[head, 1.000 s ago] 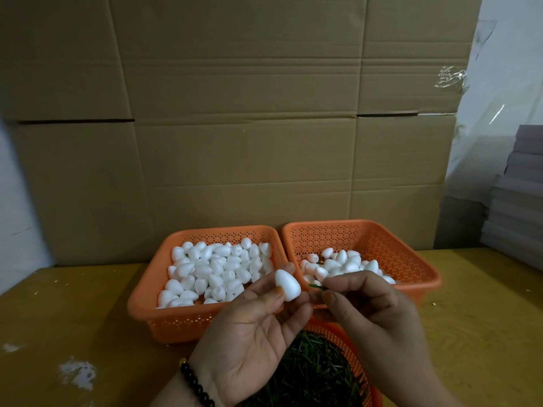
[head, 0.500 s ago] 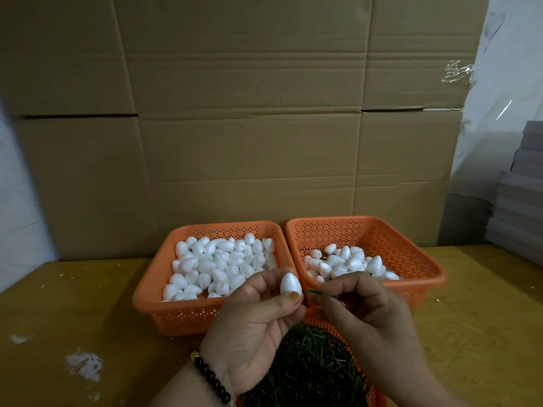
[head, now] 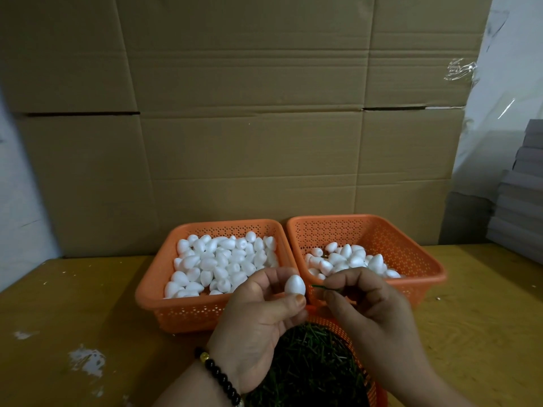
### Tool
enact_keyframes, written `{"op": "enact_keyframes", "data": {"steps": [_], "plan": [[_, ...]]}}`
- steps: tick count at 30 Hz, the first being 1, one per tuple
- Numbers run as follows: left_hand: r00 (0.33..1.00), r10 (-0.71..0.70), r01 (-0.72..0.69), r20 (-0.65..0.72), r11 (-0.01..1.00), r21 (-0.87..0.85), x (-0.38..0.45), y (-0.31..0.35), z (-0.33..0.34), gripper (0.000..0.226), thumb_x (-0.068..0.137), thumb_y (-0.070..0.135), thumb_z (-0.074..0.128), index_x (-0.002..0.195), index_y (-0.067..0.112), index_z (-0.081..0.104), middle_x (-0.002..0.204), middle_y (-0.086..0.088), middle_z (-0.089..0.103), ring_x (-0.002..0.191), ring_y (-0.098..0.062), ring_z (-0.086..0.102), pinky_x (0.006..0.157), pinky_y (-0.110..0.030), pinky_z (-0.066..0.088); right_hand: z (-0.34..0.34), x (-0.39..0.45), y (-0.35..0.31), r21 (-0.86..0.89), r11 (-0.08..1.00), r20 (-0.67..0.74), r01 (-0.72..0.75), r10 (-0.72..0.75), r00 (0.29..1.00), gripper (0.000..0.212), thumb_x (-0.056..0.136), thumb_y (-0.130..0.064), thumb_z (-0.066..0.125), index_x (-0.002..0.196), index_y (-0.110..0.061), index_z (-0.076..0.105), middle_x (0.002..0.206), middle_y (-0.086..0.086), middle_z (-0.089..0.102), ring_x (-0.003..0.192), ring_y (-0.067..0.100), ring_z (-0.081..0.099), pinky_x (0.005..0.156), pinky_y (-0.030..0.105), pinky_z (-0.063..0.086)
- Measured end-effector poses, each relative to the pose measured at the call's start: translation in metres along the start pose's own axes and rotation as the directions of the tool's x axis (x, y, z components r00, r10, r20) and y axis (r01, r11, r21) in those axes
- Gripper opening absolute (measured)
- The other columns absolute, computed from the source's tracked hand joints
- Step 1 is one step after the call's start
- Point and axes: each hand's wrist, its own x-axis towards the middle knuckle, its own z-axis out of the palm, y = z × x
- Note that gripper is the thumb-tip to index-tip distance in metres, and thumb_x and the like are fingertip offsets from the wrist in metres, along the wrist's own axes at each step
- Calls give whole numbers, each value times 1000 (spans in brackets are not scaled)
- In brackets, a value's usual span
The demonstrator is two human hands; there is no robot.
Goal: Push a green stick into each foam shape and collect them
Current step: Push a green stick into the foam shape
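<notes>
Surface: yellowish wooden table (head: 73,304), scuffed, white paint-like patches at 8 o'clock, small white crumbs at 9 o'clock. Backdrop: flattened brown cardboard sheets (head: 249,127) standing against the wall across 12 o'clock. Clear plastic film (head: 499,98) hangs at 2 o'clock, stack of grey boards (head: 520,195) at 3 o'clock. Dim lighting.

Left hand (head: 258,321) pinches one white foam shape (head: 295,285) between thumb and fingertips, held upright, pointed end up, frame centre. Beaded bracelet (head: 219,374) on that wrist.

Right hand (head: 370,306) pinches a thin green stick (head: 321,287) with curled fingers; stick tip points toward 9 o'clock, just beside the foam shape, contact unclear.

Left orange basket (head: 152,292) at 10 o'clock of the hands, well filled with foam shapes. Right orange basket (head: 423,259) at 1 o'clock, touching the first, partly filled; sticks in those pieces too small to tell. Round orange basket (head: 373,386) of green sticks at 6 o'clock, under the hands.
</notes>
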Motion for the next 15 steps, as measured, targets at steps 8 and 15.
{"op": "enact_keyframes", "data": {"steps": [8, 15], "plan": [[959, 268, -197, -89, 860, 470, 2, -6, -1, 43, 71, -7, 76, 84, 34, 72, 89, 3, 72, 88, -17, 68, 77, -33, 58, -1, -2, 1, -5, 1000, 23, -2, 2, 1000, 31, 81, 4, 69, 86, -27, 69, 86, 6, 71, 77, 22, 69, 69, 53, 57], [946, 319, -236, -57, 799, 554, 2, -8, -2, 44, 73, -4, 75, 87, 37, 69, 92, 6, 72, 91, -16, 68, 80, -36, 57, 0, -2, 0, -18, 1000, 17, -2, 2, 1000, 31, 80, 2, 70, 85, -28, 69, 84, 4, 71, 76, 22, 69, 69, 53, 57]]}}
